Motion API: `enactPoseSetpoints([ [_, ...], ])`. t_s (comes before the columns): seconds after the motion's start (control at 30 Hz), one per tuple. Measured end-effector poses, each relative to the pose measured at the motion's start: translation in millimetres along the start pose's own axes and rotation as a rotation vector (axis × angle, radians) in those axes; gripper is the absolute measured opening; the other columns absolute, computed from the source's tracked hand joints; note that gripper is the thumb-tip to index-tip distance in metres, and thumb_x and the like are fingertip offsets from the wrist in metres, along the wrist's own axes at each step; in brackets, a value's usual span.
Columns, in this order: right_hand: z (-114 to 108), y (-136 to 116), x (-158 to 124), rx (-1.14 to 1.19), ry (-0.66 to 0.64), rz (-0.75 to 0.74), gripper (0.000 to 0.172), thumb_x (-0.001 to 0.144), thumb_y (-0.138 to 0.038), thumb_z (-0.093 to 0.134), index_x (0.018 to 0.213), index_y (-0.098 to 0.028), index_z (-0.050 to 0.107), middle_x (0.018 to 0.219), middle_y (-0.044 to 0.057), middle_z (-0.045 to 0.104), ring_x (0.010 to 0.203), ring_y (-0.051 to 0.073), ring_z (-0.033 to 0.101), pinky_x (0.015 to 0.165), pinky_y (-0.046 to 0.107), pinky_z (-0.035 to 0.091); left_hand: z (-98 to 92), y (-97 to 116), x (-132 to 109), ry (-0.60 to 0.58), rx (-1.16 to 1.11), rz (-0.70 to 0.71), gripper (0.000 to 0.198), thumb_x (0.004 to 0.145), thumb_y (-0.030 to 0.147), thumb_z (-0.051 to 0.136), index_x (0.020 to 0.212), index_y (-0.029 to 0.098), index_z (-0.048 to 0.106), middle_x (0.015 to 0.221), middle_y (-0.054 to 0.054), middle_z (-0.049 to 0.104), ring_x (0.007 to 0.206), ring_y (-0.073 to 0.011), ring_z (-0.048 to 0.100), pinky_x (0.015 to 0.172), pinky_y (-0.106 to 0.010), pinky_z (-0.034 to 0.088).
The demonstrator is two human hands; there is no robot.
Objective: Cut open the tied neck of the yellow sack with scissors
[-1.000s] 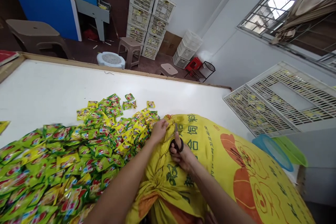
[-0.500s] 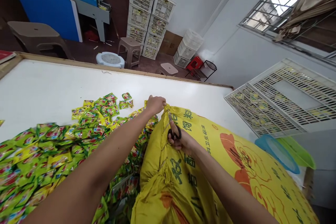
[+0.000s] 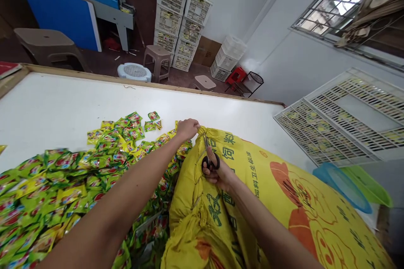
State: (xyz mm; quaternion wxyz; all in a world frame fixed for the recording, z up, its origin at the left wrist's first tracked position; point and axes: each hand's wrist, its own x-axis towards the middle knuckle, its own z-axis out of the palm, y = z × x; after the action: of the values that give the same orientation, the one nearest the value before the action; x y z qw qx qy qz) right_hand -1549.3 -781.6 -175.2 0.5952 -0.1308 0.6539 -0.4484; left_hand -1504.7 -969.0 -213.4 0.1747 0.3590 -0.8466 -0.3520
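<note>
A big yellow woven sack (image 3: 268,193) with orange print and dark lettering lies on the white table (image 3: 63,105). My left hand (image 3: 187,128) pinches the sack's far top corner and holds it taut. Just below that corner, my right hand (image 3: 217,173) grips black-handled scissors (image 3: 209,156), their blades pointing up along the stitched seam. A broad heap of small green and yellow sachets (image 3: 78,176) covers the table to the left of the sack, right up against it.
White slatted crates (image 3: 344,117) lie at the right, with blue and green plastic lids (image 3: 353,183) below them. Beyond the table's wooden edge stand plastic stools (image 3: 47,44), stacked white crates (image 3: 179,17) and a blue board (image 3: 59,8).
My left hand moved up to the sack's corner and pulled it taut. My right hand with the scissors followed up the seam. In the last half second little has shifted.
</note>
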Motion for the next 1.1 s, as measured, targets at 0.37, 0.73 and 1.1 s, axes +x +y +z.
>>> enactPoseSetpoints([
  [0.37,-8,-3,5,0.134,-0.092,0.072,0.058,0.076,-0.070,0.051,0.060,-0.015,0.049,0.042,-0.005,0.043,0.033,0.001,0.016,0.033,0.016,0.009,2.3,1,-8,0.020,-0.053,-0.024,0.025,0.085,0.027,0.047,0.081,0.021,0.070,0.078,-0.005,0.072,0.078,-0.0225,0.062,0.088,-0.038,0.040],
  [0.73,-2,-2,5,0.195,-0.071,0.106,0.060,0.077,-0.072,0.048,0.059,-0.015,0.047,0.041,-0.006,0.041,0.032,0.001,0.016,0.031,0.015,0.012,5.7,-4,-11,0.025,-0.110,-0.014,0.025,0.086,0.029,0.046,0.079,0.022,0.069,0.083,-0.004,0.072,0.080,-0.0217,0.061,0.100,-0.044,0.032],
  [1.1,7,6,30,0.061,0.142,-0.068,0.056,0.070,-0.071,0.056,0.057,-0.017,0.047,0.041,-0.006,0.041,0.032,0.002,0.017,0.033,0.017,0.009,8.7,-2,-15,0.033,-0.173,-0.054,0.024,0.084,0.027,0.047,0.072,0.018,0.066,0.067,-0.002,0.065,0.067,-0.0164,0.055,0.069,-0.028,0.039],
])
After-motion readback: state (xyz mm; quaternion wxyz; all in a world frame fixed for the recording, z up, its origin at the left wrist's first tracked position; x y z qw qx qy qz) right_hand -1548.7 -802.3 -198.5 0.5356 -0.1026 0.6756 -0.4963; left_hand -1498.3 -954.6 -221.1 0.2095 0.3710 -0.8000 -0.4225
